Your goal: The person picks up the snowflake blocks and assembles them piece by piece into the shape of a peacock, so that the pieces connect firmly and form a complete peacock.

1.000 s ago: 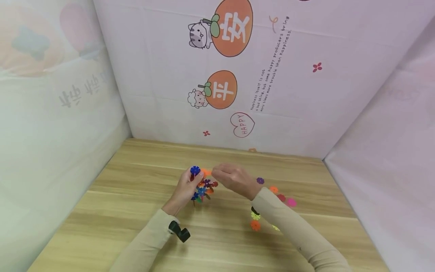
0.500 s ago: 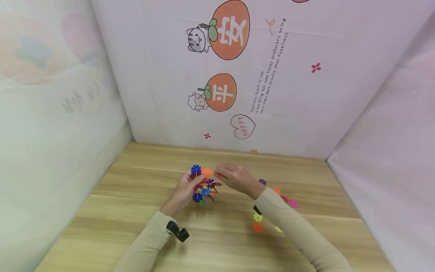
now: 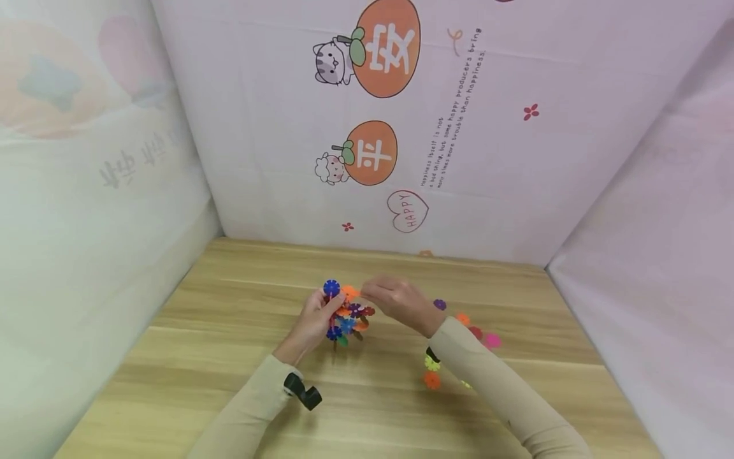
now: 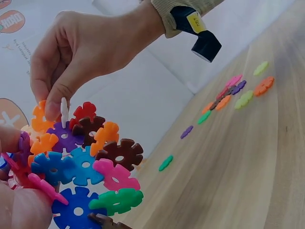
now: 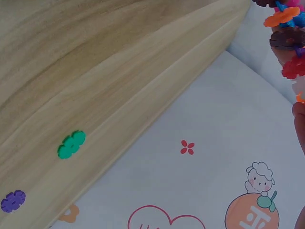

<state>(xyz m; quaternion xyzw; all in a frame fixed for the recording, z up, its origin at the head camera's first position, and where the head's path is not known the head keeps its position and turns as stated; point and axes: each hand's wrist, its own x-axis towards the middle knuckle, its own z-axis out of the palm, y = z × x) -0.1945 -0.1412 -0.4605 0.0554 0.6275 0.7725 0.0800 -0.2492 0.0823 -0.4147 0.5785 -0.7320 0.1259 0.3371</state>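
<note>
My left hand holds a cluster of interlocked plastic snowflake discs above the table. Blue, purple, pink, green, brown, red and orange discs show in the cluster in the left wrist view. Close on its right, my right hand pinches an orange snowflake disc at the cluster's upper edge, between thumb and fingers. Beside that thumb a white disc stands edge-on. Whether the orange disc is slotted into its neighbours cannot be made out. Left fingers press around pink discs at the cluster's side.
Loose discs lie on the wooden table to the right, partly under the right forearm: purple, pink, yellow and orange. A green disc shows in the right wrist view. Printed cloth walls enclose the table's back and sides.
The cluster has turned slightly in my left hand and shifted a little to the right, showing more of its discs. My right hand keeps its pinch at nearly the same spot.
</note>
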